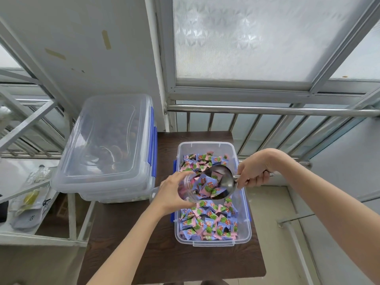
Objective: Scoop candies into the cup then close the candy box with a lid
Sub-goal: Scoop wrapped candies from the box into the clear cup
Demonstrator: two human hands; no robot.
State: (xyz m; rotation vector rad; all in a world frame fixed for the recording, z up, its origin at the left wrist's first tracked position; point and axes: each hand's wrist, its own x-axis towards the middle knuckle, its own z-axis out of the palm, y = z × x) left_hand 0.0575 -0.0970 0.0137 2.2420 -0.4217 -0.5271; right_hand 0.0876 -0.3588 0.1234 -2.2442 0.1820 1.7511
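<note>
Dark table (127,233) carrying two clear plastic boxes. Lidded box with blue latches (107,149) sitting well to the left of the left-hand fingers, dim brown contents showing through the lid. Open candy box (243,233) lying directly beneath both hands, holding wrapped candies (207,225) in purple, pink and green. Metal scoop (223,179) hanging above the box, bowl loaded with candies, lip meeting the cup mouth. Right hand (254,171) gripping the scoop handle, fingers curled tight around it. Left hand (174,192) wrapping the clear cup (188,189), fingers closed around its wall, cup tilting toward the scoop.
</note>
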